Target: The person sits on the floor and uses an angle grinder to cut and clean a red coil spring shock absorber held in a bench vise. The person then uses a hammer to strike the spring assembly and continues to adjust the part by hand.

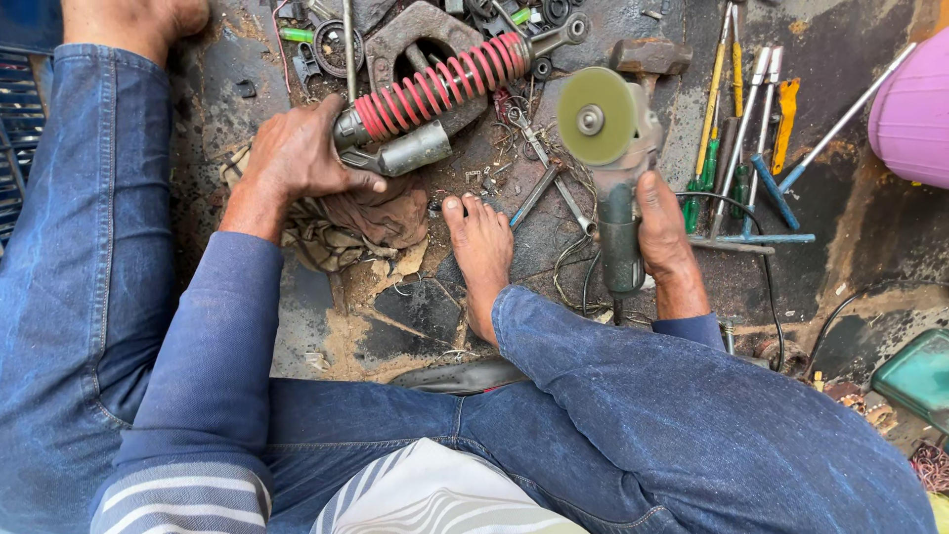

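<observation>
Red coil spring wraps a shock absorber (440, 84) lying aslant on a grimy, oil-stained workshop floor (870, 237), and everything here is placed relative to it. The person's left hand (297, 153) presses down on its lower, silver-canister end, fingers spread and curled over the metal, seemingly to pin it against rolling. Just below that end lies a crumpled brown rag (371, 218), partly under the wrist. Right of the shock absorber, the right hand (664, 237) wraps fully closed around the grey body of an angle grinder (613, 168), thumb along its side; the greenish disc points up towards the spring's far end, near but apart from it. Below the shock absorber, a bare foot (481, 252) rests between the two hands, likely bracing the seated body. Further right, screwdrivers and rods (746, 138) lie fanned within reach. Above it sits a heap of dark metal parts (415, 30).
</observation>
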